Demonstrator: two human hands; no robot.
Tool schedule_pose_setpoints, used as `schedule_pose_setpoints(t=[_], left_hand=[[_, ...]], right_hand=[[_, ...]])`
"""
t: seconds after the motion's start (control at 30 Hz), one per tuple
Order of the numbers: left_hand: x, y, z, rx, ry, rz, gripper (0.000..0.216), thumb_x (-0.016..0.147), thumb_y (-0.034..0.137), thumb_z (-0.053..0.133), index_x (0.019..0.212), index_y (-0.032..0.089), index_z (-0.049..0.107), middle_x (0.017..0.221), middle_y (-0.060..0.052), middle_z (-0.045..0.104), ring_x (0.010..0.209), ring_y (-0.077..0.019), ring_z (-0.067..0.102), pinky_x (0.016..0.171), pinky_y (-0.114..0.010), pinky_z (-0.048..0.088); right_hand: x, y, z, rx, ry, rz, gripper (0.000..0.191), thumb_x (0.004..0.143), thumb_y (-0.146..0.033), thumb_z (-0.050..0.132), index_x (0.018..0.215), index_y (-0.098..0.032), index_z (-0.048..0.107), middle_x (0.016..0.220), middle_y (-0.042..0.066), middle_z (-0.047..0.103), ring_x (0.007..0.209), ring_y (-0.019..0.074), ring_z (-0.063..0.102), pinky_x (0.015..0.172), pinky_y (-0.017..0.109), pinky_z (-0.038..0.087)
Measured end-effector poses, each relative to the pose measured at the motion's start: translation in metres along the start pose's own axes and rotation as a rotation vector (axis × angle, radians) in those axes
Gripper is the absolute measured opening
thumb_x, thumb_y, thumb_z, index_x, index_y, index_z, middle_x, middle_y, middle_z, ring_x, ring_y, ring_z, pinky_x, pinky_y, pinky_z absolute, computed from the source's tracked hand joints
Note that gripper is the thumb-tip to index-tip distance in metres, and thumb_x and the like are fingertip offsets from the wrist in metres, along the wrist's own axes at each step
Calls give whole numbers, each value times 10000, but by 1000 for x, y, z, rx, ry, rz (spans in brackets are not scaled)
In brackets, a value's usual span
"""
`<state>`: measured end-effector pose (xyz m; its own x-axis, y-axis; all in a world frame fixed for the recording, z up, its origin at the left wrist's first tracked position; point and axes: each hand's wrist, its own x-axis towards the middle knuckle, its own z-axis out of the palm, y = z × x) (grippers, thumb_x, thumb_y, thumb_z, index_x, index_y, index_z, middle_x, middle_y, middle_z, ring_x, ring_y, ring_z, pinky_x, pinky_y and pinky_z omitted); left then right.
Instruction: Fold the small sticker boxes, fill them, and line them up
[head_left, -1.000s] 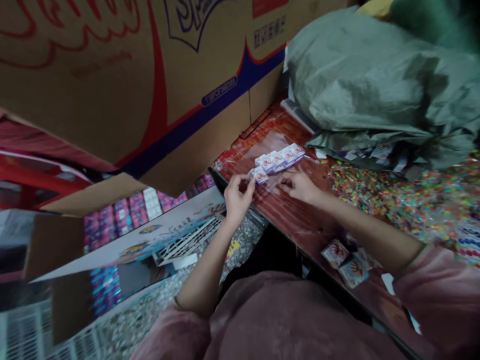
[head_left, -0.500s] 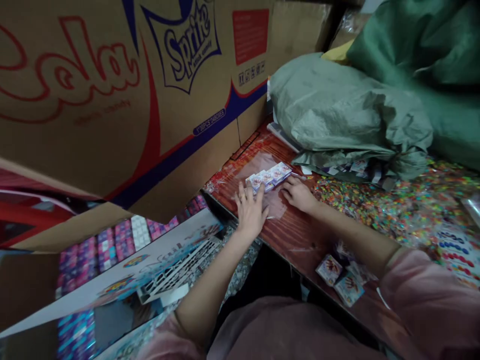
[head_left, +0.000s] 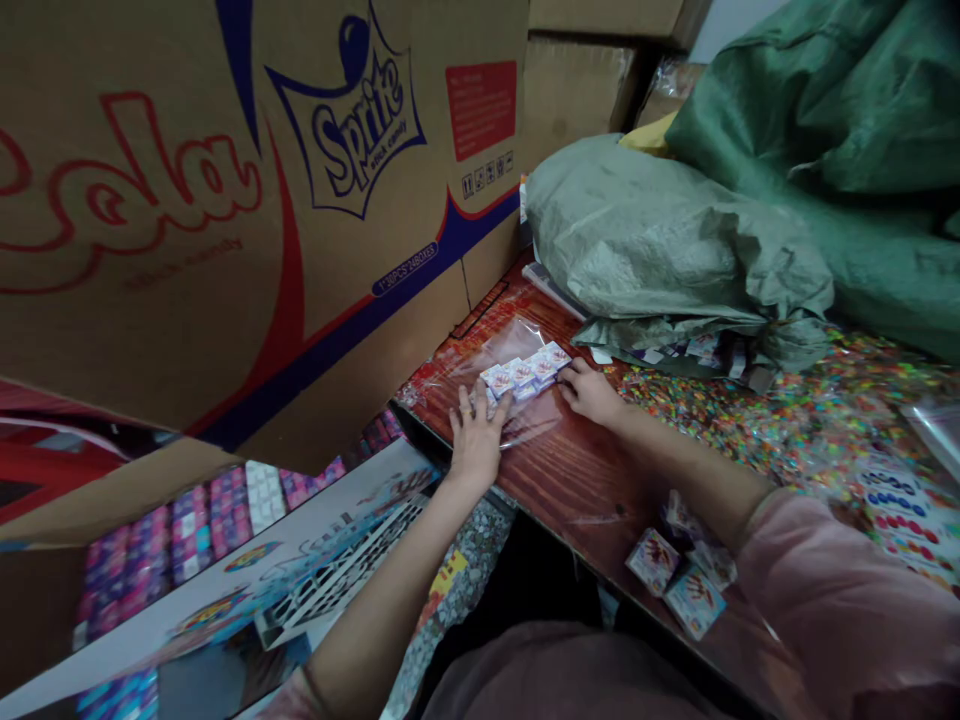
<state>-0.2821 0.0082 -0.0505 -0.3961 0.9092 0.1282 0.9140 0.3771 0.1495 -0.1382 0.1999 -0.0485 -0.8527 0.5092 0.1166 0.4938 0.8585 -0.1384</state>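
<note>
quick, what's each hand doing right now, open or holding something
Left hand: open, fingers spread at one end of the box row.
Right hand: fingers curled at the other end; whether it grips cannot be told.

The top (head_left: 570,675) is dusky pink, the legwear (head_left: 536,570) black.

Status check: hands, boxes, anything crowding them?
Left hand open, fingertips at row's left end. Right hand curled at right end. Small boxes lined up on table. Clear film spread about them.
</note>
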Motion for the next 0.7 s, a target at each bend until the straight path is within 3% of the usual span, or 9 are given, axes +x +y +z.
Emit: schedule_pose_setpoints(t=[0.1, 0.2, 0.37, 0.5, 0.7], left_hand=[[0, -20, -5, 2, -8, 83, 810, 737, -61, 510, 1421, 353, 378, 1564, -131, 219, 1423, -378, 187, 1070, -590, 311], [-1, -28, -9, 2, 24, 113, 802, 748, -20, 546, 1440, 334, 347, 1557, -146, 231, 1421, -380, 197, 1070, -577, 319], [7, -5, -8, 6, 52, 34, 683, 827, 93, 518, 1461, 262, 325, 1528, -200, 270, 1392, -420, 249, 1031, -613, 342], [13, 8, -1, 37, 36, 17, 663, 830, 33, 453, 1434, 294, 375, 1532, -170, 281, 1398, -398, 251, 1032, -605, 344], [16, 19, 2, 78, 133, -37, 558, 886, 177, 471, 1430, 273, 389, 1521, -191, 295, 1408, -416, 204, 1056, -671, 227]], right_hand=[[-15, -4, -3, -18, -43, -50, 219, 915, -184, 454, 1020, -155, 644, 1050, 117, 569, 827, 190, 603, 789, 295, 470], [-26, -9, -3, -36, -59, -103, 240, 915, -148, 440, 1048, -155, 640, 1083, 137, 569, 961, 228, 571, 846, 322, 463], [-22, -12, 4, -29, -50, -199, 332, 886, -71, 425, 1155, -145, 605, 1144, 141, 539, 1094, 245, 479, 985, 381, 405], [-14, -8, 7, -18, -39, -224, 398, 872, -47, 408, 1233, -119, 559, 1184, 155, 501, 1137, 251, 443, 1005, 410, 392], [-13, -10, 6, -21, -55, -251, 456, 852, -63, 433, 1297, -128, 511, 1214, 156, 471, 1169, 269, 410, 1013, 438, 373]])
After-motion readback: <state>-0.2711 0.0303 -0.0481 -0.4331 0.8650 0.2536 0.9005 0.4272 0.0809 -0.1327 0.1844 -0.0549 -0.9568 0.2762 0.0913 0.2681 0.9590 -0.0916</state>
